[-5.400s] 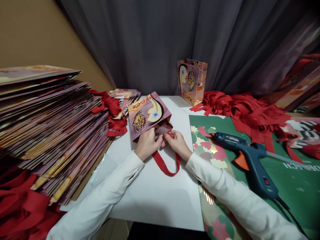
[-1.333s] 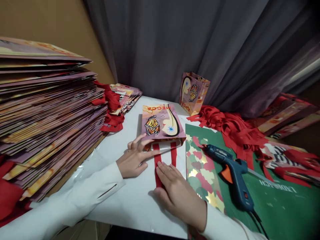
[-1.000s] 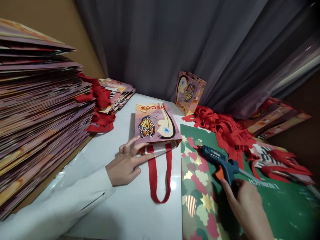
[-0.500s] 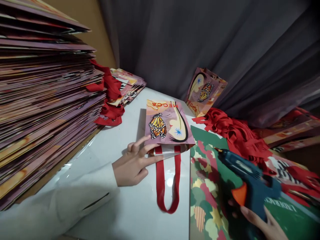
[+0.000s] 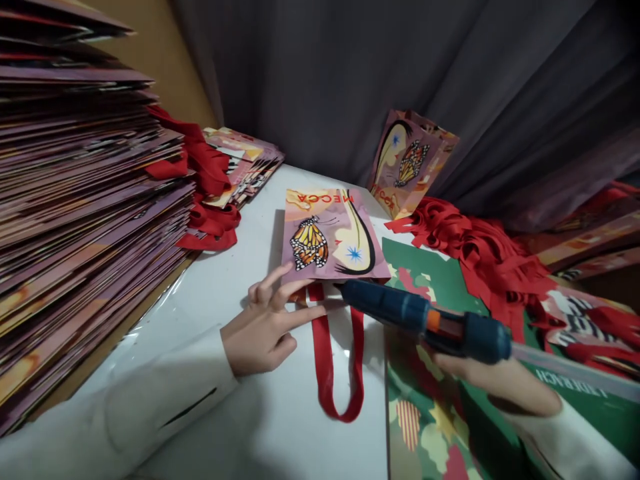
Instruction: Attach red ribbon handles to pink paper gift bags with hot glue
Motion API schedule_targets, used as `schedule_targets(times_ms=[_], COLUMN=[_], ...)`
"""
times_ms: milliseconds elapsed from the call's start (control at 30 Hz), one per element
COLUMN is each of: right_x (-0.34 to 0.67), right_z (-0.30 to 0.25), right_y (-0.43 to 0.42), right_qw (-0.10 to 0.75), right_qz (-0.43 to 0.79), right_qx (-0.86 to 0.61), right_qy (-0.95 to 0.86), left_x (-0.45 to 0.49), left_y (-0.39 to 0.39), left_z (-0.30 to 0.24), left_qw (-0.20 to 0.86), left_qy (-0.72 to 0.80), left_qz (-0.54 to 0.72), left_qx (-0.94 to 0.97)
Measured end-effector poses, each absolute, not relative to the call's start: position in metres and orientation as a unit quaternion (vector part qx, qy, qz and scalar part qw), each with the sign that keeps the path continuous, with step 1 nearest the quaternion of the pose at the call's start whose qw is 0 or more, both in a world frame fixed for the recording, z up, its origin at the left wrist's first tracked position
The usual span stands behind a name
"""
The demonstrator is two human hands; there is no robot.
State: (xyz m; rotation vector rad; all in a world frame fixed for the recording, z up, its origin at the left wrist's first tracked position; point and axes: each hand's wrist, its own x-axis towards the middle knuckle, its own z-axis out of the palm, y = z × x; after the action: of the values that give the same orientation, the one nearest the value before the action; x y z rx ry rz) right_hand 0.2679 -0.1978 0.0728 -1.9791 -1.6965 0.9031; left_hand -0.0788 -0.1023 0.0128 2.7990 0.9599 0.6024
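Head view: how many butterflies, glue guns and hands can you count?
Butterflies: 2
Glue gun: 1
Hands: 2, left hand and right hand
Total: 5

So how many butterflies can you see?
2. One is on the flat bag that the left hand touches, near the tip of the glue gun; one on the standing bag by the curtain. The stacked bags may hide more.

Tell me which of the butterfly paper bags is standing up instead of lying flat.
The bag at the back, against the curtain, stands upright and open; the flat bag by the left hand and the stacked bags lie down.
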Motion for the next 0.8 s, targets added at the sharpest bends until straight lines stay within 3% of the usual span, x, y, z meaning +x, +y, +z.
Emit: schedule_targets(times_ms=[267,800], right_x=[0.228,0.22], right_z=[0.098,0.06], right_y=[-0.15,-0.135], right_qw=[0.193,0.191], right_qz=[0.344,0.403], right_qx=[-0.59,-0.562], right_qy=[-0.705,-0.696], left_x=[-0.084,-0.09], left_y=[-0.097,-0.096], left_z=[0.009,0.011], left_qw=[0.073,0.096], left_qy=[0.297,0.274], left_qz=[0.182,0.172], left_qx=[0.935,0.941])
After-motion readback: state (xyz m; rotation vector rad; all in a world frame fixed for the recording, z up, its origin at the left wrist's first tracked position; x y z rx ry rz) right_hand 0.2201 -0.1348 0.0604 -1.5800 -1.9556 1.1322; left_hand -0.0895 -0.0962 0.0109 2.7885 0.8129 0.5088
